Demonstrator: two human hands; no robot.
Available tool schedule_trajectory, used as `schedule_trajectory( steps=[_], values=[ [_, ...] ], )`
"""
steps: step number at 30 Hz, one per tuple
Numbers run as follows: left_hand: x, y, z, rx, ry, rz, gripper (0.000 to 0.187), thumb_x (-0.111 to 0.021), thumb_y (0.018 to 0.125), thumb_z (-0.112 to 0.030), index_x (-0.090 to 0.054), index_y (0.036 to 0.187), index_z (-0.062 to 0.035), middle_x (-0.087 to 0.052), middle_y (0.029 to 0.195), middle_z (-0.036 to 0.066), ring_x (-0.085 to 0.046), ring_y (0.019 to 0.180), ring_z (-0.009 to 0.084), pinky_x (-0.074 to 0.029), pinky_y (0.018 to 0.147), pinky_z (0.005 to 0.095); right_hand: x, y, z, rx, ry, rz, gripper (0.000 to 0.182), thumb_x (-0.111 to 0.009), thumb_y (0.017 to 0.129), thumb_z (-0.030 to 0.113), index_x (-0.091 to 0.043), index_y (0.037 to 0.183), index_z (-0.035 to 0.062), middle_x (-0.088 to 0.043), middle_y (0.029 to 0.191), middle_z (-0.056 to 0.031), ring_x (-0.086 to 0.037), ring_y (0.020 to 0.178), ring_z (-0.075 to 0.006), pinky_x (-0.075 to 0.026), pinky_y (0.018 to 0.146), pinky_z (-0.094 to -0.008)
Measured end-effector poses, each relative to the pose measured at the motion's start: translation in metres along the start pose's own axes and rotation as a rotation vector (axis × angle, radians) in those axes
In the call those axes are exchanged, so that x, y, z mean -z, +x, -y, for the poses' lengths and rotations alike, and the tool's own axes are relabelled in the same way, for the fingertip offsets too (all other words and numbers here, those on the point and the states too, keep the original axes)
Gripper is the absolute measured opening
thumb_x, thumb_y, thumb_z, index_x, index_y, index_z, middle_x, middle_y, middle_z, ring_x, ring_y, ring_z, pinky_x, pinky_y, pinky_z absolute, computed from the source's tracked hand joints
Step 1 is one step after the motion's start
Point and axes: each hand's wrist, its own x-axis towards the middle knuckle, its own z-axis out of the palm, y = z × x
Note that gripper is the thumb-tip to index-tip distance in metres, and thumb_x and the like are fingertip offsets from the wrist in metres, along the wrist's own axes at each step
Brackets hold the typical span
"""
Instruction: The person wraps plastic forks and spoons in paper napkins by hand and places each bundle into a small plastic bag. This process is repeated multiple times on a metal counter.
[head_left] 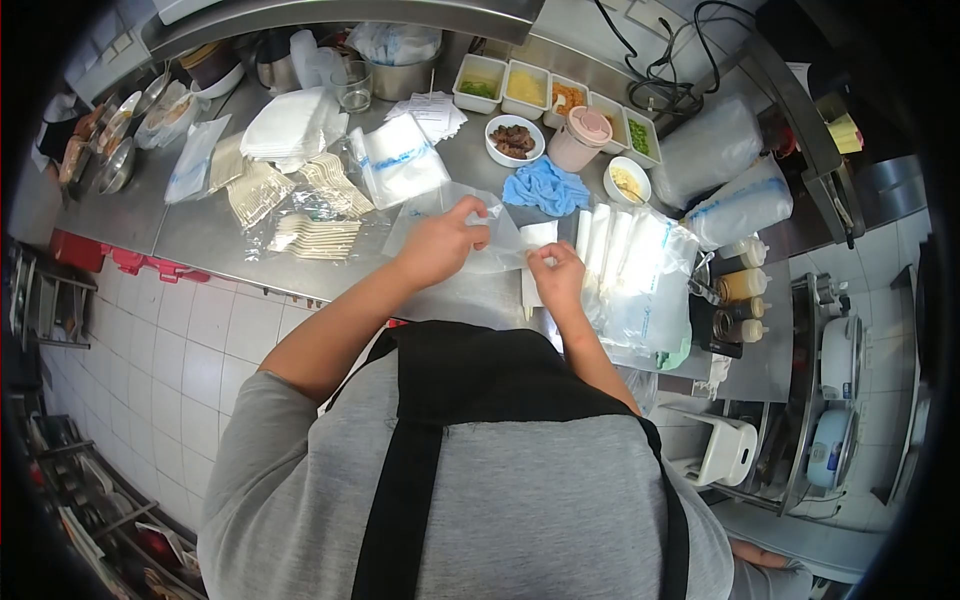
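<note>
A clear plastic bag (503, 251) lies flat on the steel counter in front of me. My left hand (443, 240) is over its left part, fingers apart and bent; whether they press on the film is hard to see. At the bag's right edge, my right hand (556, 275) has thumb and fingers pinched together on the film. Just beyond that hand is a folded white napkin (540, 234). Rolled white packets (603, 245) lie close by on the right, next to a stack of plastic bags (652, 270). A crumpled blue cloth (546, 187) rests farther back.
Wrapped wooden cutlery (315, 238) and white lids (290, 125) sit on the left. Behind are a bowl of browned meat (514, 140), tubs of toppings (525, 89) and a pink cup (580, 138). Sauce bottles (742, 285) stand at the right edge.
</note>
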Motion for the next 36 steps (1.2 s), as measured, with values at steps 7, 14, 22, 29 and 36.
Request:
schedule_trajectory(
  steps=[7, 14, 22, 29, 36],
  values=[
    [0.001, 0.018, -0.018, -0.068, 0.211, 0.126, 0.026, -0.052, 0.076, -0.001, -0.064, 0.096, -0.0112, -0.055, 0.117, 0.009, -0.065, 0.082, 0.029, -0.053, 0.07, 0.0397, 0.033, -0.012, 0.035, 0.101, -0.072, -0.028, 0.022, -0.078, 0.067, 0.012, -0.059, 0.073, 0.0025, -0.056, 0.077, -0.0158, -0.056, 0.073, -0.0341, -0.045, 0.067, -0.0396],
    [-0.004, 0.023, -0.019, -0.045, 0.298, 0.313, 0.027, -0.052, 0.076, -0.002, -0.062, 0.101, -0.0062, -0.057, 0.115, 0.012, -0.065, 0.082, 0.031, -0.053, 0.071, 0.0407, 0.069, -0.021, 0.079, 0.097, -0.003, 0.108, 0.016, -0.071, 0.071, 0.002, -0.066, 0.085, 0.0049, -0.059, 0.083, -0.0159, -0.06, 0.08, -0.0328, -0.047, 0.074, -0.0354],
    [0.007, 0.021, -0.032, 0.098, 0.198, 0.227, 0.051, -0.053, 0.076, 0.0, -0.049, 0.127, -0.0023, -0.049, 0.134, 0.016, -0.063, 0.097, 0.0332, -0.053, 0.077, 0.0393, 0.044, -0.02, 0.082, 0.198, -0.054, 0.245, 0.019, -0.064, 0.076, -0.001, -0.07, 0.093, 0.0055, -0.062, 0.088, -0.0179, -0.062, 0.087, -0.0328, -0.049, 0.076, -0.0346],
    [0.015, 0.02, -0.074, -0.033, 0.083, 0.207, 0.063, -0.054, 0.075, -0.001, -0.041, 0.136, -0.0025, -0.039, 0.144, 0.013, -0.064, 0.095, 0.0303, -0.055, 0.071, 0.0368, 0.032, -0.014, 0.101, 0.131, -0.084, 0.303, 0.028, -0.065, 0.075, 0.002, -0.064, 0.103, -0.0012, -0.061, 0.104, -0.0239, -0.061, 0.101, -0.0361, -0.05, 0.083, -0.0373],
    [0.017, 0.021, -0.07, -0.149, 0.076, 0.185, 0.068, -0.052, 0.072, 0.004, -0.039, 0.139, -0.0043, -0.036, 0.147, 0.009, -0.065, 0.095, 0.0281, -0.055, 0.067, 0.0348, 0.021, 0.006, 0.06, -0.341, 0.808, 0.143, 0.03, -0.062, 0.08, 0.0, -0.061, 0.11, -0.0015, -0.063, 0.11, -0.0146, -0.062, 0.097, -0.0243, -0.049, 0.083, -0.0353]
  ],
)
